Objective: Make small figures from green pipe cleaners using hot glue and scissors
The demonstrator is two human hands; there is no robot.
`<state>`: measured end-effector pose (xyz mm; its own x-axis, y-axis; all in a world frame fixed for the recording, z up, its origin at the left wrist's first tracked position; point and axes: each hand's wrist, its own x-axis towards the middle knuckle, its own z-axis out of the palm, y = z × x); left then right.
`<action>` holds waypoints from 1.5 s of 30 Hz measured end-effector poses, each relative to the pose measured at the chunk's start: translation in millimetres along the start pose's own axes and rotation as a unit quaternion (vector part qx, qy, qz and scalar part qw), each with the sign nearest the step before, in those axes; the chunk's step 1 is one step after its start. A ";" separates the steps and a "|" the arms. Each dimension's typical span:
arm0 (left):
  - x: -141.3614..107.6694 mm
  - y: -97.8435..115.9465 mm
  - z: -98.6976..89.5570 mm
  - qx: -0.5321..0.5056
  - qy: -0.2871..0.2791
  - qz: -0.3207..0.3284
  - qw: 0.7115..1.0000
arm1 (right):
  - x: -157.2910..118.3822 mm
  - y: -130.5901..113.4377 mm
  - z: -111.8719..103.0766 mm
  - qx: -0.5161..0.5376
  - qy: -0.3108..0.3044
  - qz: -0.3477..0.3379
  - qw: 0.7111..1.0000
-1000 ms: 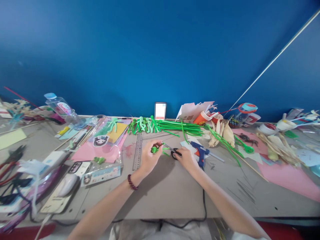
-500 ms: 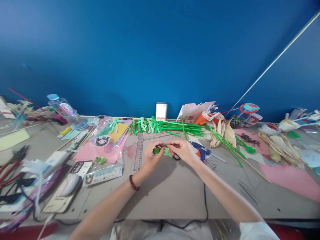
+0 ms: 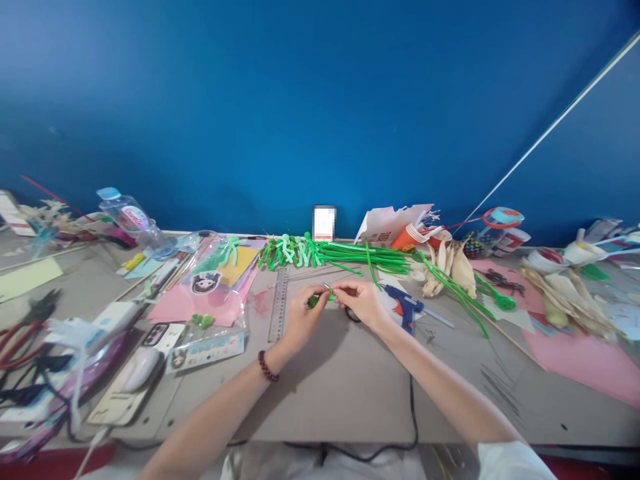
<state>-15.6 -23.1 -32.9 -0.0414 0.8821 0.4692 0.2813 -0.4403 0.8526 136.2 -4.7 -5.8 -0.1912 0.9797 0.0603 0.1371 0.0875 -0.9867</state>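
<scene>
Over the middle of the table, my left hand (image 3: 306, 312) and my right hand (image 3: 365, 304) meet fingertip to fingertip. Both pinch a small green pipe cleaner piece (image 3: 332, 297), partly covered by the fingers. A darker green coil shows under my left fingers. Something thin and shiny sticks up at the fingertips, too small to name. Close behind the hands lies a bundle of green pipe cleaners (image 3: 363, 256), with twisted green pipe cleaner shapes (image 3: 287, 251) at its left end. A dark ring, perhaps a scissors handle, shows partly below my right hand.
Right of my hands lies a blue glue gun (image 3: 406, 305), its cord running to the front edge. A ruler (image 3: 278, 307) is at the left. Further left are a phone (image 3: 127, 383), a bottle (image 3: 131, 217) and pliers (image 3: 30, 327). Dried husks (image 3: 457, 270) lie at the right.
My fingertips have drawn closer around the green piece, and the lighter green end that hung below them is now mostly covered. The coil in my left hand shows less. The view shifted slightly.
</scene>
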 end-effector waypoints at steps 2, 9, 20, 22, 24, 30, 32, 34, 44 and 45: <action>0.3 1.4 0.6 -0.027 -0.017 -0.035 0.999 | 0.6 2.5 -0.3 0.007 -0.002 0.002 1.000; 4.7 4.2 2.8 -0.252 -0.067 -0.217 0.941 | 2.7 5.6 -4.6 0.013 -0.022 0.023 0.999; 8.7 -6.2 -1.0 -0.421 -0.189 -0.329 0.824 | 2.6 2.0 -11.3 0.002 -0.074 0.009 0.997; 9.4 -5.8 -1.9 -0.428 -0.197 -0.339 0.814 | 3.1 2.0 -11.8 0.003 -0.081 0.006 0.997; 9.9 -3.4 -2.9 -0.428 -0.187 -0.344 0.815 | 4.0 1.9 -11.7 0.012 -0.083 0.009 0.996; 10.6 1.3 -1.1 -0.453 -0.141 -0.321 0.819 | 7.5 3.3 -8.7 0.061 0.006 0.013 0.998; 9.5 -2.5 2.0 -0.449 -0.127 -0.321 0.824 | 8.5 4.5 -8.2 0.081 0.044 0.014 0.996; 7.9 -7.0 5.0 -0.433 -0.115 -0.319 0.835 | 9.2 5.0 -8.5 0.097 0.068 0.017 0.993; 8.1 -2.8 2.6 -0.317 -0.084 -0.292 0.898 | 7.6 3.6 -9.9 0.063 -0.022 0.036 0.997; 8.3 -2.4 2.7 -0.305 -0.085 -0.291 0.903 | 7.6 5.3 -9.6 0.056 -0.028 0.046 0.997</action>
<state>-14.0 -14.3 -31.6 0.1505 0.9838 -0.0974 -0.3233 0.1420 0.9356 144.9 4.9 -9.2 -0.2379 0.9706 -0.0373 0.0474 -0.0268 -0.9985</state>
